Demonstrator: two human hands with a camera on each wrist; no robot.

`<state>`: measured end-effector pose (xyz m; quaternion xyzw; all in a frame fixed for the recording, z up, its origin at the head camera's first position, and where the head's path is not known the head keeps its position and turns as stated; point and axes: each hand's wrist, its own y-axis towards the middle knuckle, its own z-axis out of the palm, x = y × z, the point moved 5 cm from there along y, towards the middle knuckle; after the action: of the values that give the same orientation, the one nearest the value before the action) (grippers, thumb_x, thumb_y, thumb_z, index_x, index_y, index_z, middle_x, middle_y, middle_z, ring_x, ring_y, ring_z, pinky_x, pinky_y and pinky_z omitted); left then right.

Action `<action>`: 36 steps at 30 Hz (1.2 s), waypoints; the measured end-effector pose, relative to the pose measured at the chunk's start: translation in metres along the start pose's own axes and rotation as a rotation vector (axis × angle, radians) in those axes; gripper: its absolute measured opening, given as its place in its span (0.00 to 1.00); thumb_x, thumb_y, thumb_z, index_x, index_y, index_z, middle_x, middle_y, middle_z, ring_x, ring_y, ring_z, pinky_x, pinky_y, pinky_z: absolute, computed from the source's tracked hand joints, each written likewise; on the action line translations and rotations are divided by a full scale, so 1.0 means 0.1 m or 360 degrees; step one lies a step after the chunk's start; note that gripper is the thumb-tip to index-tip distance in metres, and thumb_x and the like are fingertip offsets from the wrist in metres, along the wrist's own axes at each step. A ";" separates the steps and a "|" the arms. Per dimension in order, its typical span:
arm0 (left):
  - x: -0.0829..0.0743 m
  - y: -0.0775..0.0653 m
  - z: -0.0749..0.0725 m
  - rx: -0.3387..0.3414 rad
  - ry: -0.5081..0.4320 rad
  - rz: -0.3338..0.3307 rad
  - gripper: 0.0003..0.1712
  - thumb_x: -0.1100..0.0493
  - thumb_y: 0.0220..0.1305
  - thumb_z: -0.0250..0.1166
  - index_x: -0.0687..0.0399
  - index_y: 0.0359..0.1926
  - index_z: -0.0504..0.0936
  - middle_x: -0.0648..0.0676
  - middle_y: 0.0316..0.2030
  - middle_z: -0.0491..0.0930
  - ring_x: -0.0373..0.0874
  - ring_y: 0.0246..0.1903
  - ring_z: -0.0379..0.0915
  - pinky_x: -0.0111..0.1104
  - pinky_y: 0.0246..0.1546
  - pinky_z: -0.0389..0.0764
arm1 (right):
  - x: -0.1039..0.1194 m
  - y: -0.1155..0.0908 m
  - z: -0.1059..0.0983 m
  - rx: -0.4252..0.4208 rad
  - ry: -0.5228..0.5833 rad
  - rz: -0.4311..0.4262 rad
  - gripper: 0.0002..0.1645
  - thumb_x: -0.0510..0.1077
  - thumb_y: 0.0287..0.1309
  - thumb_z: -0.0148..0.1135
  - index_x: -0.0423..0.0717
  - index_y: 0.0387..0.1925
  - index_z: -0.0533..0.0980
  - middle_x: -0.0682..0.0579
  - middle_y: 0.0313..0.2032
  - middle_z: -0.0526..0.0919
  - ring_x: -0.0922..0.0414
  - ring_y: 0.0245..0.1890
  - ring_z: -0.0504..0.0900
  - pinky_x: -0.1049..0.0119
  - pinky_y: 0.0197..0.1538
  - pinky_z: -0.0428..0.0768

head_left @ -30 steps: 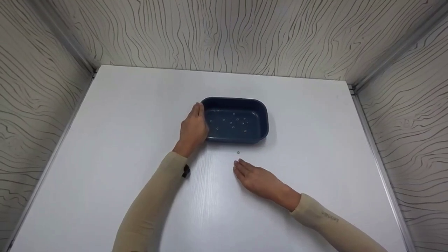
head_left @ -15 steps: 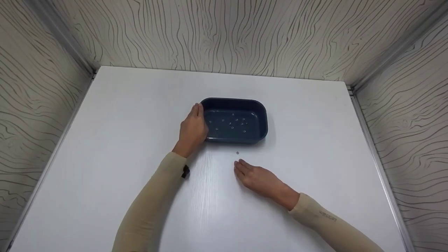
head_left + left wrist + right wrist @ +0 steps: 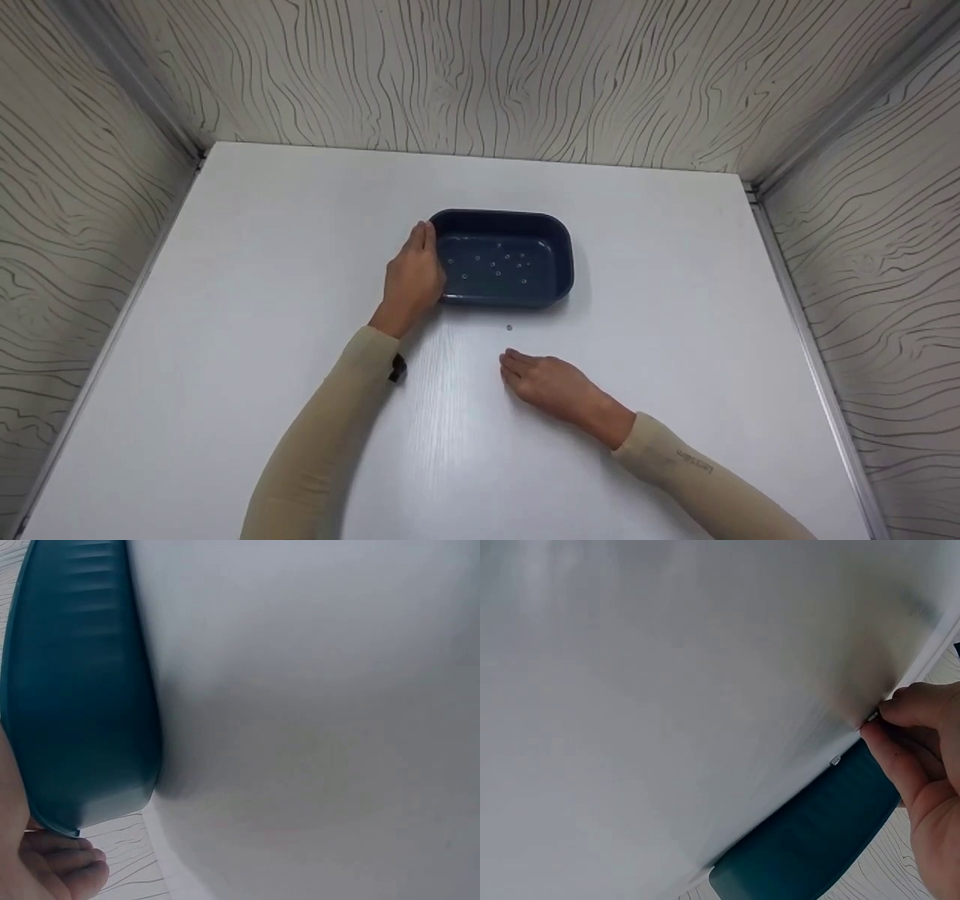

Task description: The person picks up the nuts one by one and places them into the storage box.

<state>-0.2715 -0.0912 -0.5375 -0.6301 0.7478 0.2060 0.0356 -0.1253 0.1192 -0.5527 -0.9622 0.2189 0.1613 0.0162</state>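
A dark blue rectangular basin [image 3: 504, 291] stands on the white table, with several small metal nuts [image 3: 498, 273] scattered over its floor. My left hand [image 3: 415, 277] holds the basin's left side; in the left wrist view its fingers [image 3: 71, 864] curl by the rim. My right hand [image 3: 551, 384] is low over the table, in front of the basin. Its thumb and finger pinch a tiny metal piece [image 3: 872, 715] that looks like a nut, hidden from the head view. Between that hand and the basin, a single nut [image 3: 509, 328] lies on the table.
The white table [image 3: 675, 300] extends around the basin on all sides. Wood-grain patterned panels [image 3: 480, 82] enclose it at the back and both sides, with grey metal strips along their joints.
My right hand's fingertips have drawn closer together and slightly back from the loose nut. The left hand and the basin stay in place.
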 end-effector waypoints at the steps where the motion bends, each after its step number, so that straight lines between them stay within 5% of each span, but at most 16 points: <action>1: 0.00 0.00 0.00 0.0007 -0.0003 -0.0005 0.31 0.65 0.76 0.49 0.76 0.75 0.63 0.72 0.72 0.70 0.63 0.71 0.72 0.49 0.60 0.86 | -0.01 -0.01 0.00 -0.0022 0.0010 -0.0004 0.23 0.32 0.56 0.75 0.43 0.55 0.85 0.49 0.55 0.90 0.58 0.55 0.90 0.69 0.43 0.90; 16: 0.01 -0.01 0.00 0.0021 -0.0001 -0.0003 0.30 0.66 0.76 0.49 0.77 0.75 0.63 0.73 0.72 0.69 0.64 0.72 0.71 0.50 0.62 0.85 | -0.08 -0.06 -0.01 -0.0188 0.0051 -0.0036 0.20 0.33 0.51 0.78 0.45 0.48 0.88 0.53 0.47 0.92 0.61 0.44 0.91 0.71 0.39 0.89; 23: 0.02 0.00 0.01 0.0051 -0.0003 -0.0018 0.31 0.65 0.76 0.48 0.76 0.76 0.62 0.73 0.74 0.68 0.63 0.73 0.69 0.50 0.63 0.84 | -0.10 -0.03 -0.02 -0.0159 0.0139 -0.0012 0.20 0.31 0.49 0.78 0.45 0.46 0.88 0.52 0.45 0.92 0.61 0.43 0.92 0.70 0.41 0.89; 30: 0.02 0.01 0.00 0.0077 -0.0004 -0.0019 0.31 0.64 0.77 0.48 0.76 0.76 0.61 0.73 0.74 0.68 0.63 0.74 0.68 0.50 0.64 0.84 | -0.13 -0.02 -0.02 -0.0074 0.0409 0.0112 0.17 0.30 0.53 0.75 0.44 0.45 0.87 0.50 0.46 0.93 0.59 0.45 0.92 0.66 0.43 0.90; 36: 0.01 0.01 0.00 0.0101 0.0022 -0.0016 0.31 0.64 0.77 0.48 0.76 0.76 0.61 0.73 0.74 0.67 0.63 0.74 0.68 0.49 0.60 0.86 | -0.12 0.00 -0.02 -0.0111 0.0393 0.0136 0.14 0.29 0.52 0.75 0.43 0.41 0.87 0.50 0.43 0.93 0.59 0.39 0.92 0.67 0.40 0.90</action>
<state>-0.2722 -0.0922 -0.5376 -0.6339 0.7510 0.1776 0.0513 -0.1354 0.1239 -0.5469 -0.9645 0.2542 0.0497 -0.0513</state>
